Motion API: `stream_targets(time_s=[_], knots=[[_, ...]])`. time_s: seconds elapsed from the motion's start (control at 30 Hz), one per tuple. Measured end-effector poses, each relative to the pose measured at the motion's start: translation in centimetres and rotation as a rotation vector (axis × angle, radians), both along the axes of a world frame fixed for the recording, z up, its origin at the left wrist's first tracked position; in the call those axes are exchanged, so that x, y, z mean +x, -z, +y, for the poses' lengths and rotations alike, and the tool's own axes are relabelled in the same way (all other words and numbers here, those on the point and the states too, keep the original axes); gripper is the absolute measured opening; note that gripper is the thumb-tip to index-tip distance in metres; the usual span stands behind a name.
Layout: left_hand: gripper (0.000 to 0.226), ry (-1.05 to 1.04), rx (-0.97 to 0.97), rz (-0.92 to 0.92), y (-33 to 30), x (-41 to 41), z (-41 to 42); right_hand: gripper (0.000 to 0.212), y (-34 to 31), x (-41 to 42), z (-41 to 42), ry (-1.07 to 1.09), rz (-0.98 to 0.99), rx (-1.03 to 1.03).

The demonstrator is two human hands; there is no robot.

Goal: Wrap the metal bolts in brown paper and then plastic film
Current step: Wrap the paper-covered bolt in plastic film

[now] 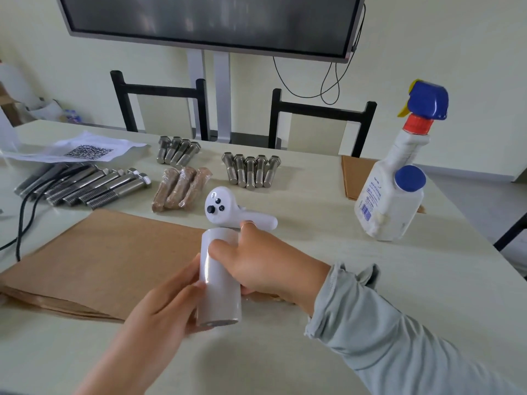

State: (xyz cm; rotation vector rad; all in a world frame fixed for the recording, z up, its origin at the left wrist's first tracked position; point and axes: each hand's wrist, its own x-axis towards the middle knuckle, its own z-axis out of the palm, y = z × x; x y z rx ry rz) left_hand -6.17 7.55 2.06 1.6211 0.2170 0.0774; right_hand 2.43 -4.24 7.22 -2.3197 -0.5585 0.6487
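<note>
1. Keep the brown paper sheet [108, 258] flat on the surface [328, 252].
2. Your hands, left [159, 303] and right [256, 266], clasp the plastic film roll [219, 283]; find its loose edge.
3. Bare bolts [251, 171] wait beyond the three wrapped bolts [179, 188].

Film roll [218, 277]: white, glossy. Paper sheet [114, 258]: plain brown. Bolts [251, 171]: silver-grey metal. Wrapped bundles [181, 188]: brown w/ shiny clear sheen. Bench [328, 280]: pale greenish cream. Controller [236, 212]: white, black buttons. Spray bottle [392, 192]: white, blue trigger + cap, red collar, yellow nozzle tip. Sleeve [399, 332]: light grey-green. QR sheet [88, 151]: white, black code.
</note>
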Motion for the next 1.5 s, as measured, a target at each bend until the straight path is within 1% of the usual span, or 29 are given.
stream_targets(time_s=[0.03, 0.1, 0.2, 0.27, 0.33, 0.37, 0.4, 0.5, 0.53, 0.6, 0.63, 0.67, 0.73, 0.77, 0.83, 0.9, 0.93, 0.97, 1.03, 1.07, 1.1, 1.17, 1.23, 1.37, 1.43, 1.5], knots=[[0.046, 0.026, -0.076, 0.011, -0.1, 0.0, 0.0, 0.033, 0.0, -0.1, 0.1, -0.022, -0.051, -0.016], [0.05, 0.029, -0.123, 0.018, 0.2, 0.0, 0.1, 0.048, 0.0, -0.3, 0.5, 0.011, -0.107, -0.032], [0.054, -0.004, -0.107, 0.029, 1.2, 0.4, 0.0, 0.073, 0.2, -0.4, 0.8, 0.016, -0.08, -0.041], [0.051, -0.014, -0.091, 0.035, 1.6, 0.4, -0.1, 0.084, 0.5, -0.8, 0.9, 0.018, -0.13, -0.014], [0.041, 0.007, 0.02, 0.005, 1.9, 0.4, -0.4, 0.089, 1.0, -1.3, 1.2, 0.041, -0.249, 0.016], [0.035, 0.004, 0.108, -0.018, 2.0, 0.3, -0.6, 0.09, 1.2, -1.5, 1.3, 0.047, -0.293, 0.022], [0.031, -0.015, 0.235, -0.044, 2.0, 0.2, -0.7, 0.09, 1.4, -1.7, 1.3, 0.049, -0.317, 0.022], [0.026, -0.084, 0.703, -0.162, 1.7, 0.3, -1.3, 0.09, 1.4, -1.1, 0.3, 0.05, -0.355, -0.002], [0.025, -0.093, 0.79, -0.202, 1.6, 0.4, -1.5, 0.088, 1.3, -0.7, -0.4, 0.046, -0.385, -0.016], [0.02, -0.111, 0.89, -0.217, 1.5, 0.7, -1.9, 0.079, 1.0, -0.4, -1.8, 0.051, -0.444, -0.021], [0.025, -0.127, 0.926, -0.215, 1.6, 0.8, -2.1, 0.072, 0.9, -0.4, -2.4, 0.057, -0.464, -0.008], [0.03, -0.143, 0.953, -0.215, 1.8, 0.9, -2.2, 0.065, 0.9, -0.4, -3.0, 0.061, -0.477, 0.007], [0.031, -0.159, 0.991, -0.213, 2.0, 1.0, -2.4, 0.054, 1.0, -0.3, -4.0, 0.078, -0.474, 0.035], [0.031, -0.159, 0.998, -0.215, 1.9, 1.0, -2.5, 0.053, 1.1, -0.1, -4.5, 0.09, -0.454, 0.05], [0.029, -0.144, 1.019, -0.207, 2.0, 1.2, -2.4, 0.058, 1.3, 0.2, -5.5, 0.124, -0.4, 0.071], [0.028, -0.12, 1.049, -0.182, 1.9, 1.3, -2.2, 0.062, 1.3, 0.6, -6.5, 0.15, -0.376, 0.036], [0.029, -0.109, 1.066, -0.18, 1.8, 1.4, -2.1, 0.06, 1.4, 0.7, -6.9, 0.159, -0.375, -0.002], [0.031, -0.099, 1.084, -0.181, 1.8, 1.4, -2.0, 0.054, 1.5, 0.8, -7.2, 0.176, -0.384, -0.045], [0.032, -0.082, 1.112, -0.181, 1.8, 1.5, -1.9, 0.032, 1.9, 0.8, -7.7, 0.216, -0.443, -0.122], [0.031, -0.077, 1.12, -0.184, 1.8, 1.6, -1.9, 0.026, 2.2, 0.8, -7.8, 0.231, -0.483, -0.156], [0.03, -0.073, 1.122, -0.187, 1.7, 1.6, -1.9, 0.024, 2.6, 0.7, -7.9, 0.238, -0.519, -0.192], [0.027, -0.071, 1.128, -0.192, 1.5, 1.6, -1.8, 0.024, 3.2, 0.6, -8.2, 0.259, -0.582, -0.266], [0.025, -0.042, 1.153, -0.188, 1.5, 1.6, -1.7, 0.026, 3.5, 0.3, -8.5, 0.31, -0.602, -0.341], [0.029, -0.024, 1.218, -0.257, 1.4, 1.7, -1.4, 0.031, 3.9, -0.5, -8.5, 0.343, -0.642, -0.495], [0.029, -0.005, 1.24, -0.26, 1.5, 1.7, -1.4, 0.033, 4.0, -0.5, -8.3, 0.32, -0.634, -0.519], [0.028, 0.01, 1.252, -0.246, 1.3, 1.9, -1.4, 0.041, 4.2, -0.3, -8.2, 0.283, -0.579, -0.513]])
